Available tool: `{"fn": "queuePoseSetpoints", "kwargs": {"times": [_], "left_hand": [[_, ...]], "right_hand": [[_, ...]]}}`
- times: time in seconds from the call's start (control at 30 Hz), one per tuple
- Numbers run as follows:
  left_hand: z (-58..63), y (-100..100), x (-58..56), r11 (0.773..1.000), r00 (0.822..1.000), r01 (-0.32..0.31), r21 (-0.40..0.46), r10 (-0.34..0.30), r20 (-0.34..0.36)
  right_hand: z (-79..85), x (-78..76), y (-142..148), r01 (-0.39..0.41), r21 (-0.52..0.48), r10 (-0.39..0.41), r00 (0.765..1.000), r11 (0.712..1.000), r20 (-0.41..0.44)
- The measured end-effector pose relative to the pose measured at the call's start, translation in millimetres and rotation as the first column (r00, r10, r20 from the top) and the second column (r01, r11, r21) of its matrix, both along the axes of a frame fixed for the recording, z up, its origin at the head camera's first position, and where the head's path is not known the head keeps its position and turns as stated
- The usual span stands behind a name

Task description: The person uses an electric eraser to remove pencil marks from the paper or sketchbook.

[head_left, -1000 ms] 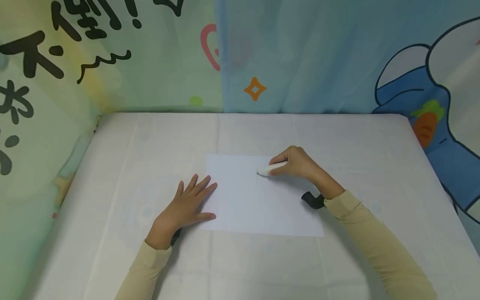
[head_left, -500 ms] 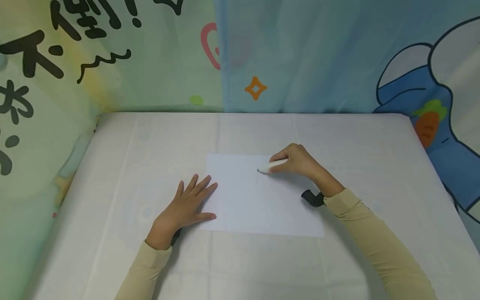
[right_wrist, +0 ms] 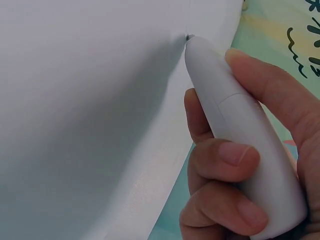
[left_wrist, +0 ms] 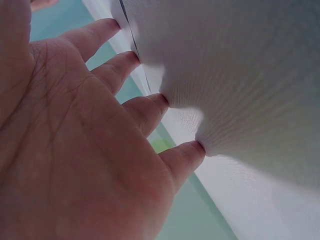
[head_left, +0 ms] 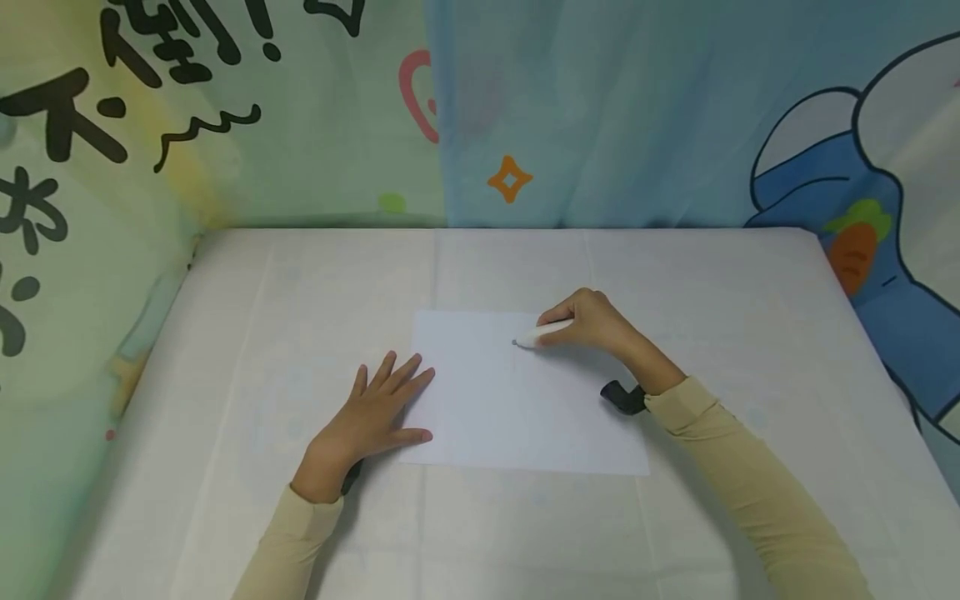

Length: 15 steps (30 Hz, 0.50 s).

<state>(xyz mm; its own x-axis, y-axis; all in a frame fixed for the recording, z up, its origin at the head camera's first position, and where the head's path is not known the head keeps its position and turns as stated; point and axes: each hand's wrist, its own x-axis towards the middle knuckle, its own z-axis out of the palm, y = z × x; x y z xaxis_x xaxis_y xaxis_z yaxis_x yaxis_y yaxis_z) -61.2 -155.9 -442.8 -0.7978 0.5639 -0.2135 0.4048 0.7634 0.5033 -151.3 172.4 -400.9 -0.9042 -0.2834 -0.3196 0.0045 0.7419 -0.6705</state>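
In the head view a white sheet of paper (head_left: 480,417) lies on the table. My left hand (head_left: 367,417) rests with spread fingers on its left edge, and the left wrist view shows those fingertips (left_wrist: 157,102) touching the paper. My right hand (head_left: 592,321) grips a thick white pen-shaped tool (head_left: 547,332) above the sheet's upper middle. In the right wrist view, thumb and fingers wrap the tool's smooth body (right_wrist: 240,120). Its small dark tip (right_wrist: 190,37) meets the paper, and a faint thin line runs there. The tool's exact kind cannot be told.
A white cloth (head_left: 315,292) with fold creases covers the table. Behind it hangs a printed curtain (head_left: 600,117) with cartoon shapes and dark lettering. A black strap end (head_left: 622,397) sticks out at the right wrist.
The tool's tip has moved very slightly away from me over the paper, with the right hand. The left hand and the sheet stay in place.
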Motion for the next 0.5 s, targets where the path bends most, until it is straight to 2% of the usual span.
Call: {"fn": "queuePoseSetpoints", "kwargs": {"times": [0.13, 0.37, 0.5], "left_hand": [[0.3, -0.3, 1.1, 1.0, 1.0, 0.001, 0.011, -0.001, -0.013], [0.7, 0.2, 1.3, 1.0, 1.0, -0.01, 0.003, 0.01, 0.003], [0.3, 0.5, 1.4, 1.0, 1.0, -0.009, 0.01, 0.009, 0.003]], "right_hand": [[-0.4, 1.2, -0.1, -0.004, 0.015, 0.004, 1.0, 1.0, 0.009], [1.1, 3.5, -0.2, -0.03, 0.019, 0.029, 0.999, 0.999, 0.016], [1.7, 4.7, 0.4, -0.018, 0.014, 0.018, 1.0, 1.0, 0.02]]}}
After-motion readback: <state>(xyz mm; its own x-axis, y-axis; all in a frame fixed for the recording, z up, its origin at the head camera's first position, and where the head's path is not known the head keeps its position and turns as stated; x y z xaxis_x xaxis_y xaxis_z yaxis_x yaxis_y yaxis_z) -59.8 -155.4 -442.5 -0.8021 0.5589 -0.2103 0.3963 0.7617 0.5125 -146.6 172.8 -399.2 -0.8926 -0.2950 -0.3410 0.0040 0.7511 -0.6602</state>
